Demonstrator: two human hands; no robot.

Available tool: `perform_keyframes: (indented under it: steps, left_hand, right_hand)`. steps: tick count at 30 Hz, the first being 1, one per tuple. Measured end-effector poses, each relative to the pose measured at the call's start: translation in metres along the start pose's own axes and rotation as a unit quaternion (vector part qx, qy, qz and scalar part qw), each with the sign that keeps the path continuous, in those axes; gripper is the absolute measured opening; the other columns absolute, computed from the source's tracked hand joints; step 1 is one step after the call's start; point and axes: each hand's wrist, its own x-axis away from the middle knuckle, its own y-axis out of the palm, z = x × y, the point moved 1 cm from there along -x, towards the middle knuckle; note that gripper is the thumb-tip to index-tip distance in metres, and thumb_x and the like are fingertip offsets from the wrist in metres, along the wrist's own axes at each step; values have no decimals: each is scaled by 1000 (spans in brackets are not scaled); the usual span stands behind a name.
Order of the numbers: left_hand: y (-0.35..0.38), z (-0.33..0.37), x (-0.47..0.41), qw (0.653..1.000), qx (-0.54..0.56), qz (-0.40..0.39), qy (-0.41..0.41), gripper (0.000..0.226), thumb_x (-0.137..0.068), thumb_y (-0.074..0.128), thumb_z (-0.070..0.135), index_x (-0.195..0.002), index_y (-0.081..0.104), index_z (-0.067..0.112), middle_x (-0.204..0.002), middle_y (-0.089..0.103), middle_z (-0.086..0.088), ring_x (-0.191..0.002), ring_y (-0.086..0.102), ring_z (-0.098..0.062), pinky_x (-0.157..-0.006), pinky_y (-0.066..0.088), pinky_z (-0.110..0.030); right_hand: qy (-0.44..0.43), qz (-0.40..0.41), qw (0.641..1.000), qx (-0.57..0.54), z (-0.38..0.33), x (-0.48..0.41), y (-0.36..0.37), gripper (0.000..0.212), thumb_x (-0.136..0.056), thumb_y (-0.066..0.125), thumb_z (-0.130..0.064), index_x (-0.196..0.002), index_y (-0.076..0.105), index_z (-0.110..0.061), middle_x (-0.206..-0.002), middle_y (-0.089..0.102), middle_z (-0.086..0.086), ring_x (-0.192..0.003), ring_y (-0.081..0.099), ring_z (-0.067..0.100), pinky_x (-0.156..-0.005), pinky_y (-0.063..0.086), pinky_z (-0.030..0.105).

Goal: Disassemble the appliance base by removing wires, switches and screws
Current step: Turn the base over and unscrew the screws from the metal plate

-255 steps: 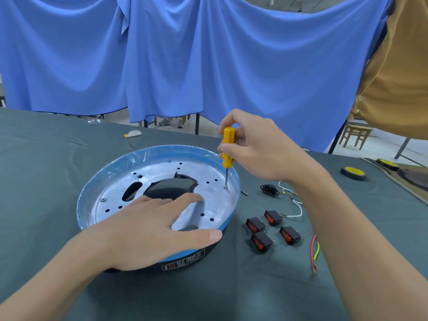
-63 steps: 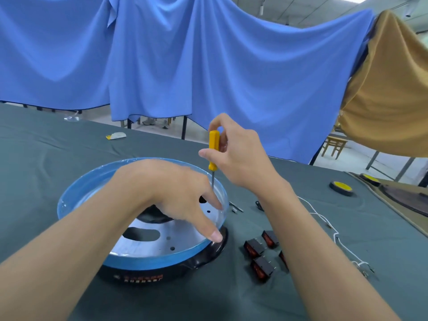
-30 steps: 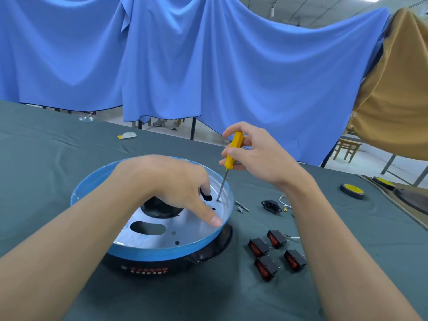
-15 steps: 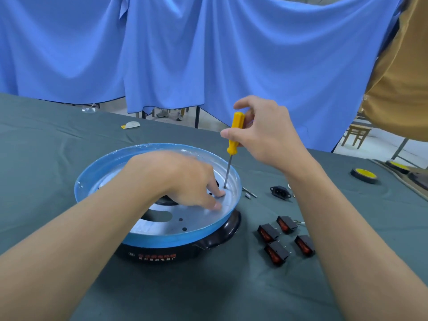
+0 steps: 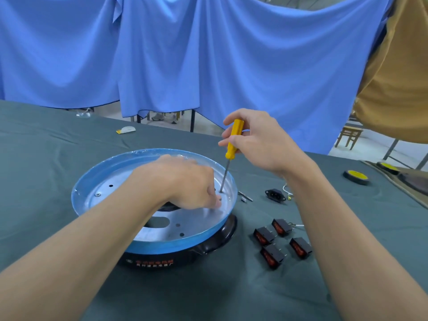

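Note:
The round appliance base (image 5: 104,181) lies on the table, a silver metal plate with a blue film rim over a black body. My right hand (image 5: 257,140) grips a yellow-handled screwdriver (image 5: 232,144), its tip standing on a screw near the plate's right rim. My left hand (image 5: 185,181) rests on the plate, fingertips curled down right beside the screwdriver tip; what they touch is hidden. Several black rocker switches with red faces (image 5: 281,242) lie to the right of the base. A black power socket (image 5: 275,195) lies behind them with a white wire.
Loose screws (image 5: 245,197) lie just right of the rim. Yellow-and-black tape rolls (image 5: 356,177) sit at far right beside a brown mat. A small white-yellow scrap (image 5: 126,130) lies at the back. Blue cloth hangs behind the dark green table.
The screwdriver has stayed on the same right-rim screw. My left hand has stayed on the plate with its fingertips close beside the tip. The view shifted slightly.

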Motion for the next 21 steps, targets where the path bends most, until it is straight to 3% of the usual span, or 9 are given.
perform_keyframes:
  steps: [4,8,11,14,21]
  left_hand:
    - [-1,-1,1,1000,2,7,1,44,-88,42,70,-61,55,37,-69,46,12,-77,45,-17,-60,29,-32]
    - [1,-1,-1,1000,1,7,-1,42,-87,41,71,-66,58,39,-71,47,13,-75,44,-13,-65,29,-33]
    - [0,-2,-2,1000,4,9,-3,42,-87,40,72,-79,64,38,-72,48,13,-82,48,-18,-68,30,-34]
    - [2,-4,-4,1000,9,10,0,45,-87,40,72,-76,64,35,-71,50,12,-73,44,-7,-64,30,-32]
    - [1,-3,-5,1000,18,-7,15,46,-87,41,71,-84,69,34,-70,56,11,-84,53,-15,-61,30,-31]
  right_hand:
    - [-1,-5,1000,9,-5,0,4,21,-93,50,-6,-111,58,-14,-97,66,3,-90,69,11,-80,57,40]
    - [-7,73,996,45,-4,0,5,24,-86,70,-31,-108,68,-21,-89,63,6,-88,61,20,-73,50,23]
    - [-2,85,996,6,-3,0,6,34,-81,76,-22,-115,70,-23,-79,64,10,-83,62,26,-80,55,36]
    - [-1,84,997,1,-2,0,7,36,-80,76,-17,-115,70,-22,-70,60,1,-84,65,24,-82,56,39]
    - [9,42,999,-30,4,-2,3,31,-84,69,-6,-110,69,-22,-83,67,10,-88,69,25,-84,56,43]
